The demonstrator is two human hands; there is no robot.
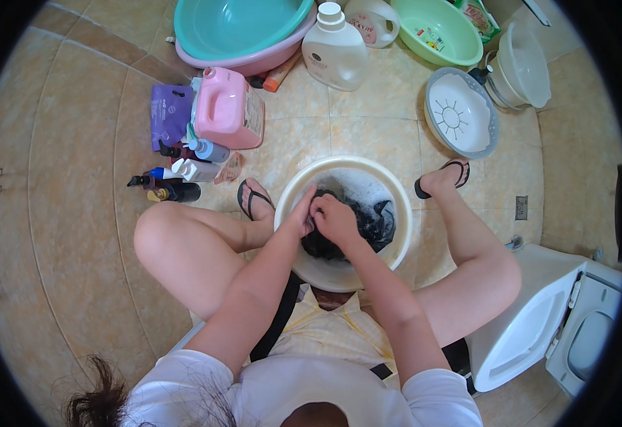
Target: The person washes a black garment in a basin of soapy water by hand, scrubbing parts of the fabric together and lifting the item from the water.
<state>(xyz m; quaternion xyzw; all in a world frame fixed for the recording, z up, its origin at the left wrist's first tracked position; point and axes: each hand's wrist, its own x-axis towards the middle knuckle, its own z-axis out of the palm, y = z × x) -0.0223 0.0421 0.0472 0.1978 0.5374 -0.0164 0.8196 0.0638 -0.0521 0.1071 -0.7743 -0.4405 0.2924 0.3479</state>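
Note:
A round cream plastic basin (404,224) stands on the floor between my feet. Soapy water with white suds (345,181) lies in it, along with a wet black cloth (377,227). My left hand (304,213) and my right hand (335,219) meet over the basin's left half, both gripping part of the cloth. The right fingers are curled against the left palm. How much cloth is bunched between them is hidden by the hands.
Several pump bottles (199,169), a pink jug (225,109) and a purple pouch (169,112) stand at left. Beyond are a turquoise basin (241,26), a white detergent bottle (335,53) and a green basin (441,32). A grey-and-white basin (460,115) and a toilet (524,325) are at right.

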